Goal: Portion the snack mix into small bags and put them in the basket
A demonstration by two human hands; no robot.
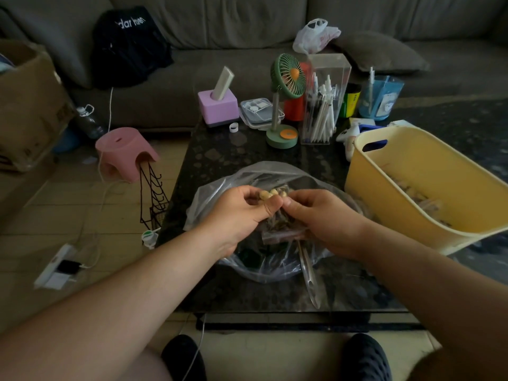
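Both hands together above the big clear bag (pixel 264 177) in the middle of the dark table (pixel 220 155). Left hand (pixel 236 213) with fingers curled in, pinching the top of a small bag (pixel 280 229) of snack mix, a few pale round pieces (pixel 270 193) showing at the fingertips. Right hand (pixel 324 218) just beside, thumb and fingers closed on the same small bag from the other side, knuckles nearly touching those of the left. Small bag hanging between the two hands, dark mix visible through it, a clear strip along its lower edge; sealed or unsealed, cannot tell. Big clear bag spread open underneath, its contents mostly hidden by the hands. A metal spoon handle (pixel 309 276) sticking out of the big bag toward the near table edge. Yellow basket (pixel 412 193) to the right, tilted, near the right forearm, with some filled small bags lying inside against its far wall. At the far end of the table, a green desk fan (pixel 286 97), a lilac tissue box (pixel 218 107), a clear pen holder (pixel 323 100) full of pens, and a blue cup (pixel 380 96). On the floor to the left, a pink stool (pixel 125 152) and a white power strip (pixel 55 266). Grey sofa (pixel 233 23) behind, with a black bag (pixel 129 45) leaning on it. Two black shoes at the bottom edge.
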